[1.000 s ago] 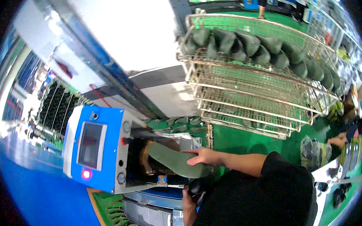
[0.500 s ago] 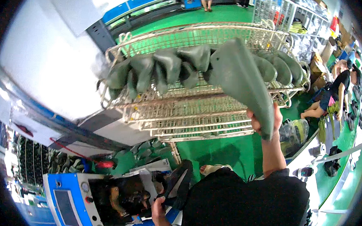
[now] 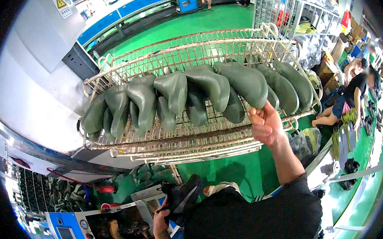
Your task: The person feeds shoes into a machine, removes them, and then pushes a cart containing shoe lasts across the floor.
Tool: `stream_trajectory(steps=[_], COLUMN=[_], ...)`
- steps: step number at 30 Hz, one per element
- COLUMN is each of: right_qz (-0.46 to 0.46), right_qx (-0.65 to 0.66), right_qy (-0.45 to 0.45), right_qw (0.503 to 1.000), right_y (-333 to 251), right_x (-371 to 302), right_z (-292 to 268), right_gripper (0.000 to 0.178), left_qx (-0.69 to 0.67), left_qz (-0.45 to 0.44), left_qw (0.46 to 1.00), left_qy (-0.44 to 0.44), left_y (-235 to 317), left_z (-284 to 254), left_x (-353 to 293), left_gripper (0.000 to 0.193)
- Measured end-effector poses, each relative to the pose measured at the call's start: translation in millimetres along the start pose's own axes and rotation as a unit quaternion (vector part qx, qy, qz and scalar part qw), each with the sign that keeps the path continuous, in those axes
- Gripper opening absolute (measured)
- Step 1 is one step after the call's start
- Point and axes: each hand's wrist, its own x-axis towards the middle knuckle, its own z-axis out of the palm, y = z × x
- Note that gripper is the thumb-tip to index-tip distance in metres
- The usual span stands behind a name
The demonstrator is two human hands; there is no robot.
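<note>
A row of dark green shoe lasts (image 3: 171, 90) lies side by side on the top tier of a wire rack (image 3: 186, 138), toes toward me. My right hand (image 3: 267, 125) is at the toe of one last (image 3: 245, 81), right of the row's middle. Its fingers are curled against the tip, with the last resting among the others. Low in the view, my left hand (image 3: 162, 219) is closed around a black shoe (image 3: 184, 196) with a grey part, held beside the machine. Part of its grip is hidden.
A blue-fronted machine (image 3: 67, 223) with an open dark cavity stands at lower left. More lasts (image 3: 72, 195) are piled beyond it. White cabinets rise along the left. At right, a person (image 3: 355, 95) sits near stacked pieces and a plastic bag (image 3: 305, 142).
My right hand has lowered the shoe last from above the rack into the row. The rack appears nearer and further left. My left hand still holds the black shoe.
</note>
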Motion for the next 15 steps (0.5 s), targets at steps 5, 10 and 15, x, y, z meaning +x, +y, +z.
stream_trajectory(steps=[5,10,15], right_qz=[-0.073,-0.094,0.074], right_qx=[-0.031,-0.083,-0.144], right_qy=[-0.03,-0.183,-0.192], right_qw=[0.996,0.975,0.968], right_y=[27,79,101], right_x=[6,21,37], right_z=[-8,-34,-39], right_gripper=[0.074,0.053,0.055], left_qx=[-0.03,-0.047,-0.078], left_qz=[0.045,0.052,0.097], left_qw=[0.997,0.995,0.985], left_qy=[0.049,0.072,0.118], left_y=[-35,-25,-47], left_z=[-14,2,2], left_x=[10,-2,-9], left_gripper=[0.068,0.075,0.061])
